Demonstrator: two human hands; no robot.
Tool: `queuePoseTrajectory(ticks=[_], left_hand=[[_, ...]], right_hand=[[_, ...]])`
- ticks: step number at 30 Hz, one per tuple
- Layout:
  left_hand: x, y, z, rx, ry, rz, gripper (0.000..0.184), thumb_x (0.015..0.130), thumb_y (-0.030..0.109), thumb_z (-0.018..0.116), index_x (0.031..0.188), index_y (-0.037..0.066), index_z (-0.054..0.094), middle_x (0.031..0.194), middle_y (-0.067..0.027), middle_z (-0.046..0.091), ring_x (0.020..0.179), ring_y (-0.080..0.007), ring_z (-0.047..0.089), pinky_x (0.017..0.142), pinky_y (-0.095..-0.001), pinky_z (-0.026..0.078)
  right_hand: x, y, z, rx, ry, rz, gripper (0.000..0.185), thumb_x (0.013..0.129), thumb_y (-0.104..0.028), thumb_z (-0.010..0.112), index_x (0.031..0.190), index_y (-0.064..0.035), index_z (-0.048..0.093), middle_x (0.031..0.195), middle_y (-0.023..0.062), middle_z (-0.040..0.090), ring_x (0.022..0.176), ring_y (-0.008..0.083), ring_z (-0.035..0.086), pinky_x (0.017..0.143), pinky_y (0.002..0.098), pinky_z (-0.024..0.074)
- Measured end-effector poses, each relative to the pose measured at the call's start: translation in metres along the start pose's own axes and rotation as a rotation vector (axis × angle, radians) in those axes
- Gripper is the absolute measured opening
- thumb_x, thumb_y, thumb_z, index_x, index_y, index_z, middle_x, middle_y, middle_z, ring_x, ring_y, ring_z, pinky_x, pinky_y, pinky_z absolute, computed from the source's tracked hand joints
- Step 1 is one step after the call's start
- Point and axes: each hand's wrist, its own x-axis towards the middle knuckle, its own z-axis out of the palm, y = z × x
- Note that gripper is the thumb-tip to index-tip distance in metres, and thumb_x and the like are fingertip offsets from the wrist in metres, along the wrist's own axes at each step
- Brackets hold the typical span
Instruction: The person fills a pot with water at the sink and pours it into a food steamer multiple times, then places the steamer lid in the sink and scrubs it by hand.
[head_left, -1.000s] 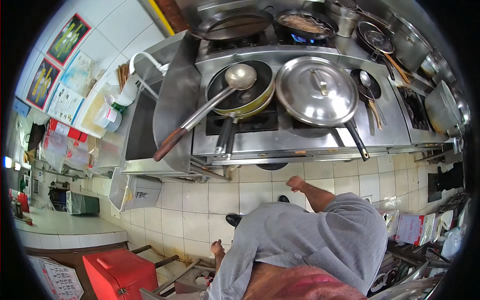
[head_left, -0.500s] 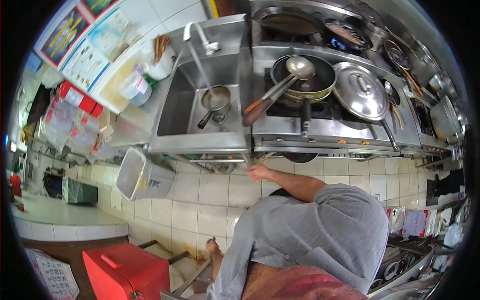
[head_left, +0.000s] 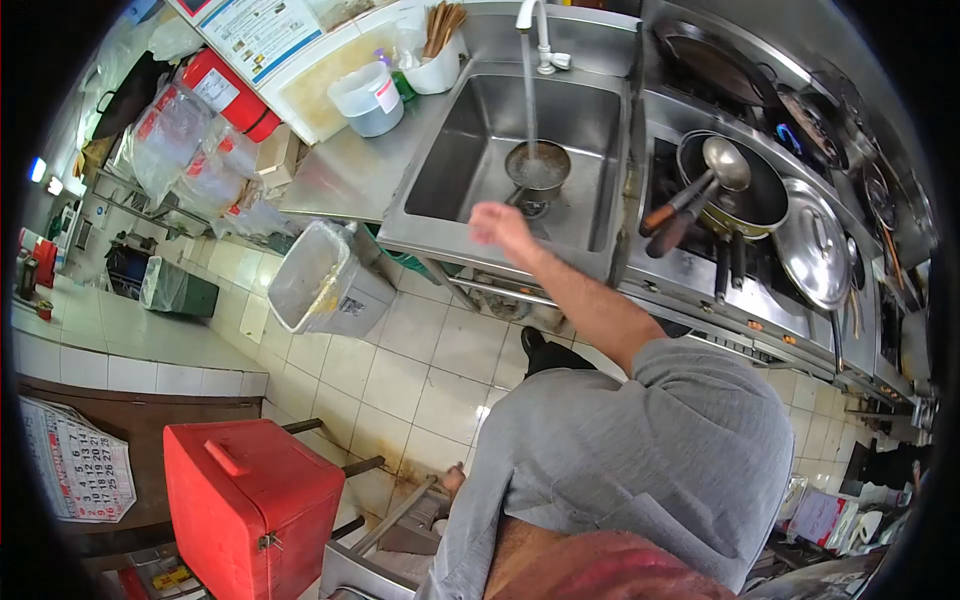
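With its handle partly hidden behind the blurred right hand, whose grip cannot be told, a pan sits under running water in a steel sink, while the left hand, well apart, shows too little to tell how its fingers stand.

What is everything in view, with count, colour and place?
Sink: one, steel, top centre
Faucet: one, white, over sink
Small pan: one, dark, in sink
Tubs: two, whitish, left of sink
Bin: one, grey, on floor
Stove: one, steel, right
Pans: at least three, black, on stove
Ladle: at least one, silver, over pans
Lid: one, silver, over stove
Big box: one, red, lower left
Calendar: one, white, far left
Clutter: uncountable, mixed, both edges
Left hand: one, partly hidden, bottom centre
Right hand: one, at sink's front edge
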Motion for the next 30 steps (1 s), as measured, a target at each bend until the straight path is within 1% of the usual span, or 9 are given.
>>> queuePoseTrajectory(ticks=[5, 7, 8, 13, 16, 18, 21, 27, 30], left_hand=[[-0.009, 0.000, -0.005, -0.136, -0.031, 0.049, 0.019, 0.078, 0.024, 0.057, 0.079, 0.006, 0.060, 0.071, -0.0135, 0.059, 0.069, -0.0271, 0.056, 0.062, -0.0379, 0.044], [0.001, 0.004, -0.020, -0.128, -0.021, 0.076, 0.019, 0.078, 0.024, 0.056, 0.079, 0.006, 0.060, 0.072, -0.0140, 0.059, 0.069, -0.0278, 0.057, 0.063, -0.0379, 0.045], [0.008, 0.007, -0.031, -0.115, -0.017, 0.091, 0.019, 0.078, 0.024, 0.056, 0.079, 0.006, 0.061, 0.073, -0.0143, 0.059, 0.070, -0.0281, 0.057, 0.063, -0.0379, 0.045], [0.048, 0.026, -0.086, 0.003, 0.024, 0.225, 0.020, 0.078, 0.024, 0.056, 0.080, 0.006, 0.061, 0.075, -0.0157, 0.060, 0.071, -0.0299, 0.057, 0.065, -0.0378, 0.045], [0.079, 0.038, -0.117, 0.184, 0.098, 0.416, 0.020, 0.078, 0.025, 0.055, 0.081, 0.006, 0.062, 0.076, -0.0165, 0.061, 0.072, -0.0310, 0.058, 0.066, -0.0378, 0.046], [0.097, 0.046, -0.140, 0.218, 0.103, 0.380, 0.021, 0.078, 0.025, 0.055, 0.081, 0.006, 0.062, 0.077, -0.0170, 0.061, 0.073, -0.0317, 0.058, 0.067, -0.0378, 0.046], [0.107, 0.071, -0.177, -0.317, 0.028, -0.296, 0.026, 0.076, 0.022, 0.058, 0.092, 0.002, 0.061, 0.087, -0.0167, 0.062, 0.078, -0.0289, 0.059, 0.071, -0.0362, 0.046], [0.128, 0.054, -0.184, -0.708, 0.156, -0.298, 0.042, 0.071, 0.024, 0.066, 0.097, -0.007, 0.057, 0.090, -0.0165, 0.062, 0.082, -0.0235, 0.059, 0.072, -0.0342, 0.046], [0.121, 0.061, -0.198, -0.551, 0.096, -0.392, 0.041, 0.072, 0.024, 0.066, 0.098, -0.007, 0.058, 0.091, -0.0180, 0.062, 0.083, -0.0236, 0.059, 0.073, -0.0334, 0.046]], right_hand=[[0.137, -0.041, -0.069, 0.315, 0.472, -0.408, 0.011, 0.071, -0.005, 0.046, 0.060, -0.0059, 0.048, 0.054, 0.0079, 0.051, 0.043, 0.0150, 0.046, 0.040, 0.0249, 0.0369], [0.196, -0.049, -0.121, 0.512, 0.550, -0.434, 0.012, 0.075, -0.008, 0.044, 0.064, -0.0055, 0.048, 0.054, 0.0084, 0.048, 0.043, 0.0174, 0.047, 0.037, 0.0261, 0.0364], [0.206, -0.072, -0.117, 0.524, 0.810, -0.399, 0.009, 0.077, -0.009, 0.046, 0.072, -0.0041, 0.051, 0.058, 0.0077, 0.049, 0.046, 0.0181, 0.051, 0.038, 0.0265, 0.0392], [0.296, -0.115, -0.195, 0.198, 0.989, -0.478, 0.021, 0.078, -0.010, 0.058, 0.096, -0.0021, 0.051, 0.070, 0.0067, 0.053, 0.050, 0.0119, 0.054, 0.035, 0.0214, 0.0376], [0.358, -0.121, -0.264, -0.415, 1.086, -0.503, 0.051, 0.072, -0.021, 0.067, 0.116, -0.0036, 0.049, 0.087, 0.0152, 0.055, 0.080, 0.0280, 0.057, 0.074, 0.0357, 0.0474], [0.364, -0.146, -0.267, -0.858, 1.184, -0.474, 0.063, 0.067, -0.027, 0.069, 0.122, -0.0084, 0.046, 0.097, 0.0193, 0.055, 0.092, 0.0312, 0.055, 0.090, 0.0360, 0.0401], [0.386, -0.150, -0.297, -1.009, 1.101, -0.598, 0.063, 0.067, -0.029, 0.069, 0.123, -0.0113, 0.046, 0.096, 0.0195, 0.057, 0.096, 0.0297, 0.054, 0.092, 0.0362, 0.0386], [0.416, -0.139, -0.353, -0.696, 0.593, -0.435, 0.056, 0.069, -0.015, 0.070, 0.122, -0.0128, 0.050, 0.108, 0.0085, 0.057, 0.098, 0.0181, 0.053, 0.088, 0.0281, 0.0392], [0.405, -0.148, -0.334, -0.798, 0.642, -0.336, 0.057, 0.068, -0.012, 0.070, 0.121, -0.0135, 0.049, 0.103, 0.0057, 0.059, 0.096, 0.0166, 0.053, 0.084, 0.0275, 0.0413]])
